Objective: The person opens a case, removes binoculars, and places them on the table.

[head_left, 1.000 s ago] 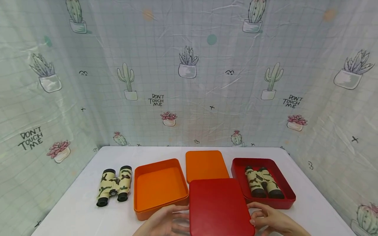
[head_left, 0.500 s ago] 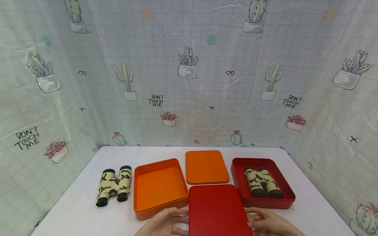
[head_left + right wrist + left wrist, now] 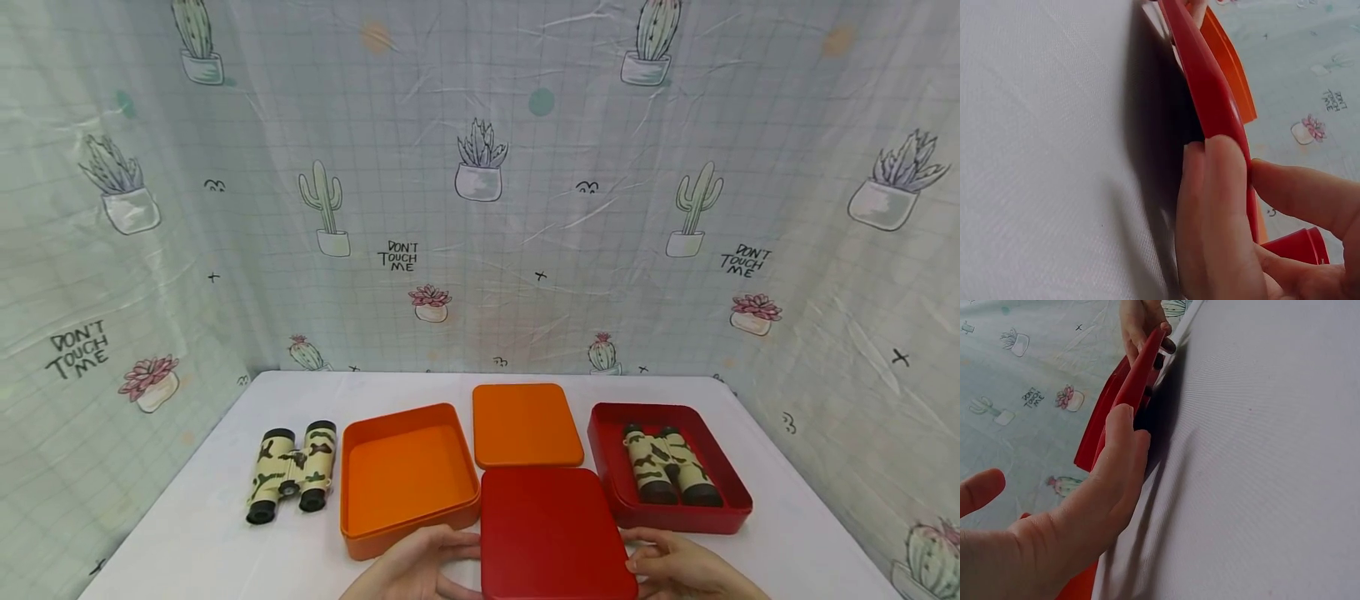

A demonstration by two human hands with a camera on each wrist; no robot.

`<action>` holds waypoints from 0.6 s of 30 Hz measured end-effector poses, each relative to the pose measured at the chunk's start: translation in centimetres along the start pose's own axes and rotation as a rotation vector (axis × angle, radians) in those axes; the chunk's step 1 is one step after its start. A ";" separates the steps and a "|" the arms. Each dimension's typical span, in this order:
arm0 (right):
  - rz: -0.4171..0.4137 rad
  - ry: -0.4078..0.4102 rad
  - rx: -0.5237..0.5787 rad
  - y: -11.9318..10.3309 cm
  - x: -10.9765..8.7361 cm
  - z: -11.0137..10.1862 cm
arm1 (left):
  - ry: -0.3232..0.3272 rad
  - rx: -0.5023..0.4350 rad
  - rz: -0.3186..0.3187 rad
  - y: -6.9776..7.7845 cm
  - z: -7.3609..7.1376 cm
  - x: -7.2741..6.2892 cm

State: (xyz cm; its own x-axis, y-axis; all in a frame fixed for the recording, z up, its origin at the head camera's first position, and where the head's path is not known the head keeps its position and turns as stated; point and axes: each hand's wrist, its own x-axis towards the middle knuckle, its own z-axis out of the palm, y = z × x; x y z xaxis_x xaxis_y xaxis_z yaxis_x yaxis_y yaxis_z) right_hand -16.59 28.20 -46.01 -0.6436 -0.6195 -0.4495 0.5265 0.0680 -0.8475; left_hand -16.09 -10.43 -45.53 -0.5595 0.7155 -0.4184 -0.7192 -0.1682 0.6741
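A red square lid [image 3: 555,533] is held slightly above the white tabletop, between my two hands. My right hand [image 3: 671,562] pinches its right edge; in the right wrist view the thumb [image 3: 1300,190] lies on one face and the fingers [image 3: 1222,206] on the rim and underside. At the left edge my left hand [image 3: 423,562] touches the lid with straight fingers [image 3: 1119,447], its thumb [image 3: 982,490] spread away. To the right stands a red box [image 3: 727,512] with camouflage binoculars [image 3: 667,467] lying inside it.
An orange open box [image 3: 408,467] stands left of the red lid. Behind the lid lies an orange lid [image 3: 525,425]. Another pair of camouflage binoculars [image 3: 292,471] lies at the left of the table [image 3: 202,542]. A printed cloth [image 3: 480,208] hangs round the back and sides.
The red lid has come down and nearer to me, uncovering the front edge of the orange lid. Both hands stay at its sides, the right one shifting slightly left with it.
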 end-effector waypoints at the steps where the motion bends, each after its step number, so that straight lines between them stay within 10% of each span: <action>1: -0.002 0.008 -0.008 0.0 0.0 0.0 | -0.002 -0.004 -0.003 0.0 0.0 0.0; 18: 0.038 0.121 -0.040 -0.4 -0.9 0.4 | 0.037 -0.008 0.020 -0.2 0.6 -0.8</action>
State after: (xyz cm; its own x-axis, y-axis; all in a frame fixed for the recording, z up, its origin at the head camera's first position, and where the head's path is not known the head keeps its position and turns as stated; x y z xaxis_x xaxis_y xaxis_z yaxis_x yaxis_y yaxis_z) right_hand -16.03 28.38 -45.17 -0.6868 -0.5174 -0.5105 0.5309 0.1225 -0.8385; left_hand -15.25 -10.56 -45.02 -0.5887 0.6866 -0.4267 -0.7107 -0.1879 0.6780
